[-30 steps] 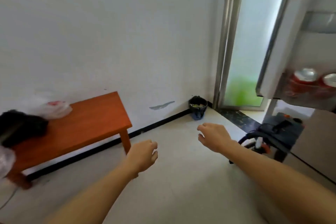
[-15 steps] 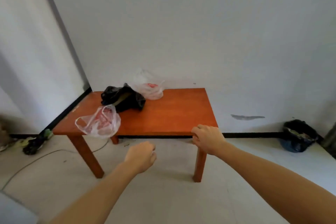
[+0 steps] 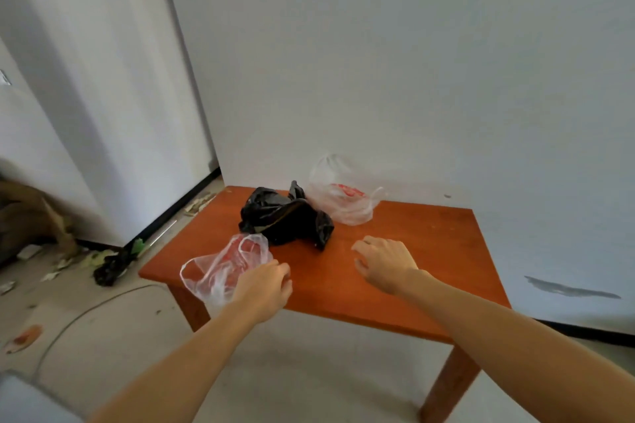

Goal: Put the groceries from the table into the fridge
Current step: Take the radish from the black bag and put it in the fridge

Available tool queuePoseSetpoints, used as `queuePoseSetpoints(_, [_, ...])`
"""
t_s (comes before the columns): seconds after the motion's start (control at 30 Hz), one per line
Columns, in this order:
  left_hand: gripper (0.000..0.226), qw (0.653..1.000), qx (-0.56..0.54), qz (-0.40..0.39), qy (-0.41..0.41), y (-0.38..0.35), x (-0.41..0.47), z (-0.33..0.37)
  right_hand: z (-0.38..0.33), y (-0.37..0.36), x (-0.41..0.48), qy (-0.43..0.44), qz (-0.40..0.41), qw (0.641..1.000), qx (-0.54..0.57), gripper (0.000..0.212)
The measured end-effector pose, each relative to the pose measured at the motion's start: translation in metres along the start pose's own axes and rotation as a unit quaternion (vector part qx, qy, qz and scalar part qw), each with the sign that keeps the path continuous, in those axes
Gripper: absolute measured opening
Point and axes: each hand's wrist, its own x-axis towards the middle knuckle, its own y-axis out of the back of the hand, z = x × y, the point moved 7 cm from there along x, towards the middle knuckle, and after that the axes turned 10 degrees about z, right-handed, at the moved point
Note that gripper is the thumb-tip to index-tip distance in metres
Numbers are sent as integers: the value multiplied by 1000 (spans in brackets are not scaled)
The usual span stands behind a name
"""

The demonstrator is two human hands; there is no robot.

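Item: clear bag [image 3: 223, 268] at the table [image 3: 429, 251] edge, your left hand [image 3: 264, 285] curled beside it, grip unclear. Right hand [image 3: 386, 263] spread, empty. Risk: a loose handful lets the thin plastic slip and spill.

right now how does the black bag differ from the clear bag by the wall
The black bag is opaque, so its contents are hidden; the clear bag by the wall shows something red inside. The black bag lies crumpled and low in the middle of the table; the clear one stands taller at the back edge, handles up. Both are thin plastic, and neither hand touches either.
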Motion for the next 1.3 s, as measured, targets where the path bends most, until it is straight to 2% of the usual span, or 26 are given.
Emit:
queuePoseSetpoints(0.23, [26,999,5,7,-39,-23,101,-97,-10,-67,116,-32,-2,999,-9,28])
queuePoseSetpoints(0.37, [27,998,23,-18,-62,-35,153,-152,-23,-97,174,-57,-5,998,-3,27])
queuePoseSetpoints(0.6, [34,995,17,-37,-86,-76,220,-209,-34,-155,241,-40,-65,997,-6,33])
queuePoseSetpoints(0.7, [48,994,27,-48,-97,-108,242,-222,-31,-189,267,-28,-97,995,6,39])
queuePoseSetpoints(0.83, [60,991,54,-60,-110,-143,282,-231,-12,-219,323,-35,-47,998,33,43])
queuePoseSetpoints(0.9, [60,991,60,-57,-108,-150,300,-234,-2,-220,355,-46,-16,997,60,46])
queuePoseSetpoints(1.0, [56,988,87,-59,-115,-166,347,-244,19,-233,420,-40,-15,997,58,46])
queuePoseSetpoints(1.1, [64,987,117,-66,-89,-184,389,-264,32,-252,478,-27,-21,997,75,52])
queuePoseSetpoints(1.2, [79,986,130,-96,-27,-201,411,-295,35,-279,518,-29,-51,995,81,52])
queuePoseSetpoints(1.3, [80,984,132,-117,7,-215,424,-327,34,-312,542,-24,-89,993,67,49])
